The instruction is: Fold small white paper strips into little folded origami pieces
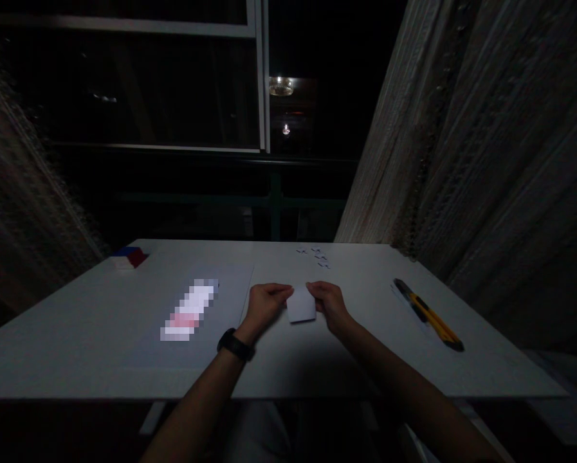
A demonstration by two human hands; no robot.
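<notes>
A small white piece of paper (301,305) is held up over the middle of the table, between my two hands. My left hand (267,305), with a black watch on its wrist, pinches the paper's left upper edge between thumb and fingers. On the opposite side my right hand (330,305) pinches the right upper edge in the same way. The other fingers of both hands are curled and partly hidden. Beyond the hands, several small paper pieces (321,257) with dark marks lie on the white table (365,373).
Left of my hands, a bright pixelated rectangle (190,310) lies on a large white sheet (237,280). A Rubik's-type cube (128,258) sits at the far left. A yellow and black box cutter (433,318) lies on the right. Curtains (379,161) hang behind the table.
</notes>
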